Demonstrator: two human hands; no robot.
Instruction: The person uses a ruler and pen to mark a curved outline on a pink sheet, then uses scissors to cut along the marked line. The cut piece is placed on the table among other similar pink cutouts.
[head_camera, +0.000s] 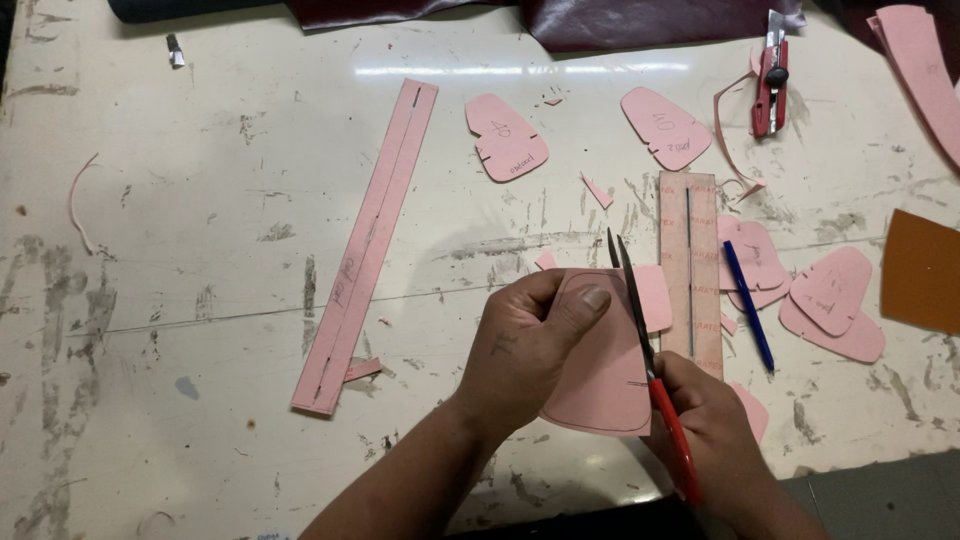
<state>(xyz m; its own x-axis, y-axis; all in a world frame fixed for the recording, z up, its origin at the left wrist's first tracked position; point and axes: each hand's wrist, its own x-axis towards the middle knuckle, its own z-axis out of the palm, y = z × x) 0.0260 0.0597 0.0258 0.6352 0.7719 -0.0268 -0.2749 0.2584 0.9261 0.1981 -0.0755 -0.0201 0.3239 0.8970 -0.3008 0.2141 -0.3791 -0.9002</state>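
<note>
Your left hand (530, 350) pinches the pink card pattern piece (600, 385) just above the table's near edge while your right hand (715, 420) grips red-handled scissors (650, 365), blades parted partway up its right edge, several cut pieces (835, 300) already lying finished nearby

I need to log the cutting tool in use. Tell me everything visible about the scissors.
The scissors have two long, dark, narrow metal blades and red handles. The blades are slightly parted at the tips, which point away from the person, towards the far side of the table. They run along the right edge of the pink paper piece, cutting into it. The right hand grips the red handles, which are partly hidden by it; the left hand holds the pink piece, its thumb near the blades.
</note>
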